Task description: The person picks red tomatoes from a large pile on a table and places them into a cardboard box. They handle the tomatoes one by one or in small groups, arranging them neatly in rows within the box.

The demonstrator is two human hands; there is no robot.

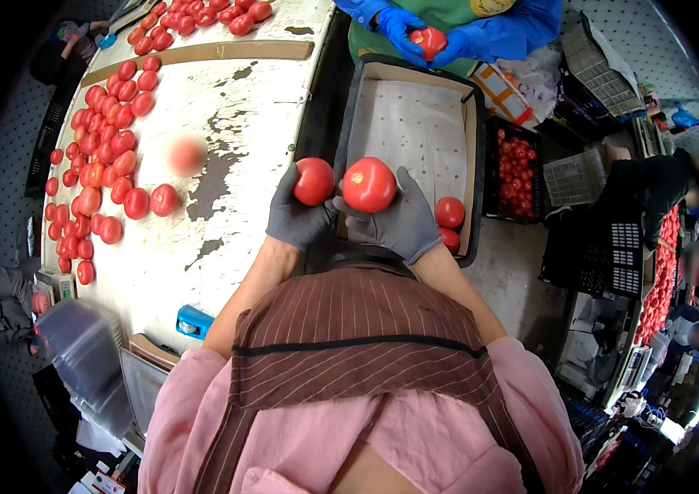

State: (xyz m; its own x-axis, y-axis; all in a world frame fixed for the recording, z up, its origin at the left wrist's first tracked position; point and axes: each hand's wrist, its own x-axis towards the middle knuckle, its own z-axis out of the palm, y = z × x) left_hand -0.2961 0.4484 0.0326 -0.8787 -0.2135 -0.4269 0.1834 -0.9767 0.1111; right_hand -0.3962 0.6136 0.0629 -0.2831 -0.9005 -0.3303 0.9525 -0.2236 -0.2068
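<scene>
My left hand (303,216), in a grey glove, grips a red tomato (314,181). Beside it my right hand (402,225), gloved the same way, holds a larger tomato (369,184) with its pale stem scar turned up. Both hands are close together over the near left part of a black crate (480,154) lined with perforated paper (411,129). Two tomatoes, one of them this upper one (449,212), lie in the crate's near right corner. To my left, many tomatoes (102,148) are spread over a white table with peeling paint (251,185).
Across the crate, a co-worker's blue-gloved hands (402,34) hold a tomato (428,43). A cardboard strip (220,54) crosses the table. A black crate of small tomatoes (515,173) stands at right. Clear plastic containers (81,358) and a blue object (194,322) are near left.
</scene>
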